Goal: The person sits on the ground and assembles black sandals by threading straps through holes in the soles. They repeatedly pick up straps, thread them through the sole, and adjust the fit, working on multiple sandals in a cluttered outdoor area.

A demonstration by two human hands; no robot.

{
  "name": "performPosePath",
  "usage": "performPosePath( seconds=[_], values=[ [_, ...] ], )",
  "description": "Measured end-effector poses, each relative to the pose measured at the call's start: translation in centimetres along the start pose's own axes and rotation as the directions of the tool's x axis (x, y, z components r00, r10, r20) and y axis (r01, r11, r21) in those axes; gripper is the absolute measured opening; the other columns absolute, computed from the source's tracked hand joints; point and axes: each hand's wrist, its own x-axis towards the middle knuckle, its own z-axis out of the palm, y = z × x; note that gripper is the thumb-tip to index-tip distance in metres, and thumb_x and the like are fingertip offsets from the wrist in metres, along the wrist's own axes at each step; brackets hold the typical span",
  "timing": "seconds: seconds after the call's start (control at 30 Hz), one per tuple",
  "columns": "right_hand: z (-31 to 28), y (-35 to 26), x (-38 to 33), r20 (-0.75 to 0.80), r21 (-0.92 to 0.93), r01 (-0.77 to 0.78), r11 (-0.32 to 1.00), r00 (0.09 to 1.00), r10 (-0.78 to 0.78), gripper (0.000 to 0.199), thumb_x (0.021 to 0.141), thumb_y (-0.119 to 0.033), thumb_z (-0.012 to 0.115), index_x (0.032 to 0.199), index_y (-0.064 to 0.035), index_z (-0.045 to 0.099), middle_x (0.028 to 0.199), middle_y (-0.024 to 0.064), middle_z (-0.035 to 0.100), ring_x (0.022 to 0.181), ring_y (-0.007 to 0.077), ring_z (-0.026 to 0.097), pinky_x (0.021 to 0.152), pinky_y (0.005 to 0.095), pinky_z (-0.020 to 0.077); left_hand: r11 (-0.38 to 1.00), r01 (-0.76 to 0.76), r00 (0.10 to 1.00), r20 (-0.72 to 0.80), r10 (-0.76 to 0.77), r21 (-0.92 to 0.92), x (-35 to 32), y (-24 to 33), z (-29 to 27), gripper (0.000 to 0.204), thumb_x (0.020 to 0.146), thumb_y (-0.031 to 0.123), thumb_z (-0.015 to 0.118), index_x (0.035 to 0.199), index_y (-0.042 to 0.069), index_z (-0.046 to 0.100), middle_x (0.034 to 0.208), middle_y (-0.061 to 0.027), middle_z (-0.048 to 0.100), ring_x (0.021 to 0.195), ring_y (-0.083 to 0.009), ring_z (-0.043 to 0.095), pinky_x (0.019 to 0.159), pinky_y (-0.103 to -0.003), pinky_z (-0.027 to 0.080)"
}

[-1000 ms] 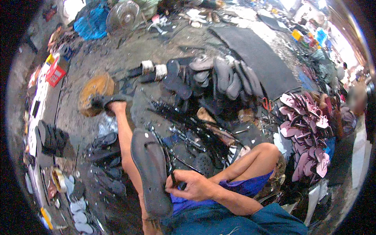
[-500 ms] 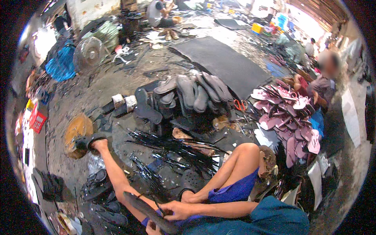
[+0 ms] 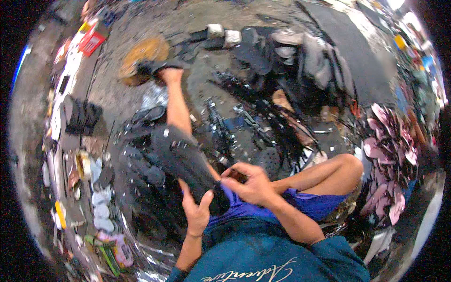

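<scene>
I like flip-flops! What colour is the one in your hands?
The flip-flop sole is black, held by the left hand. The head view shows it best.

Pile of pink sandals (image 3: pixel 387 155), dark rubber sheet (image 3: pixel 347 42), round wooden block (image 3: pixel 143 54), black straps (image 3: pixel 244 117) strewn on ground

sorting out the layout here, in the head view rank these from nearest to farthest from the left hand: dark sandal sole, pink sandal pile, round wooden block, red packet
1. dark sandal sole: held in the left hand, over the lap.
2. round wooden block: ahead, by the outstretched foot.
3. red packet: far upper left; close to the pile in distance.
4. pink sandal pile: far right.
</scene>
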Motion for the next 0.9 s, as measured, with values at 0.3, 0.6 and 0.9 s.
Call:
performPosePath(
  seconds=[0.3,0.6,0.9],
  values=[
    [-2.3,-3.0,0.2,-0.124,0.117,0.107,0.987,0.988,-0.092,0.017,0.086,-0.015,0.077,0.094,-0.0017,0.069,0.086,0.008,0.073,0.076,0.0129,0.067,0.069,0.0295,0.0539,0.994,-0.055,0.998,0.034,0.058,-0.092,1.0,3.6,3.1,0.055,0.087,0.001,0.068,0.137,-0.004,0.045,0.121,-0.0098,0.063,0.104,-0.018,0.062,0.095,-0.033,0.05],
    [-1.1,-0.9,0.4,-0.243,-0.154,0.232,0.96,0.933,-0.264,0.021,0.076,-0.009,0.082,0.092,-0.003,0.071,0.087,0.0116,0.072,0.075,0.0246,0.07,0.069,0.034,0.0552,0.971,-0.184,0.981,0.097,0.171,0.155,0.5,4.4,3.9,0.037,0.09,0.005,0.068,0.124,-0.004,0.057,0.112,-0.0092,0.069,0.099,-0.0158,0.066,0.09,-0.03,0.052],
    [-2.0,0.2,1.2,-0.08,-0.06,0.39,0.919,0.916,-0.394,0.017,0.08,-0.012,0.081,0.091,-0.0031,0.072,0.081,0.0113,0.067,0.076,0.0268,0.068,0.067,0.0381,0.0535,0.993,-0.006,0.992,0.127,0.021,-0.117,0.9,2.9,3.0,0.036,0.093,0.003,0.064,0.128,-0.003,0.056,0.116,-0.0077,0.067,0.103,-0.0146,0.062,0.093,-0.03,0.049]
  ],
)
